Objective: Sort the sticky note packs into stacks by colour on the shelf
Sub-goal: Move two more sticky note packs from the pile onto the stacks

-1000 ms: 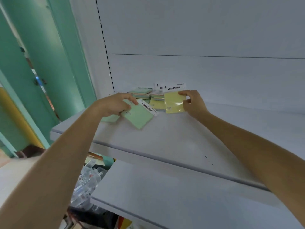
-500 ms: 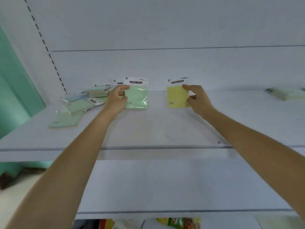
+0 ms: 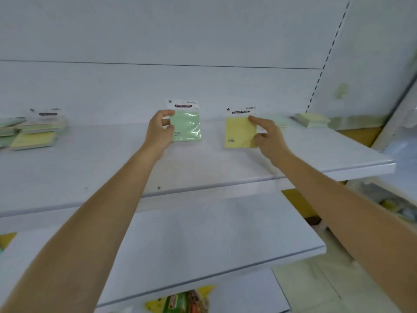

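Observation:
My left hand (image 3: pixel 159 129) pinches the left edge of a green sticky note pack (image 3: pixel 187 126), held upright over the upper white shelf (image 3: pixel 90 168). My right hand (image 3: pixel 267 136) pinches the right edge of a yellow sticky note pack (image 3: pixel 239 132), also upright, just to the right of the green one. A mixed pile of green and yellow packs (image 3: pixel 33 132) lies at the shelf's far left. A sorted stack of packs (image 3: pixel 312 119) sits at the shelf's far right, with another pale stack (image 3: pixel 281 123) partly hidden behind my right hand.
A second white shelf (image 3: pixel 214 240) juts out below the upper one. Colourful packaged goods (image 3: pixel 182 301) show beneath it. The white back panel (image 3: pixel 180 41) rises behind the shelf, and a slotted upright (image 3: pixel 329 50) stands at the right.
Both hands carried their packs from the mixed pile at the left to the right along the shelf. My view swung right, so the pile now sits far left and the right-hand stacks are closer.

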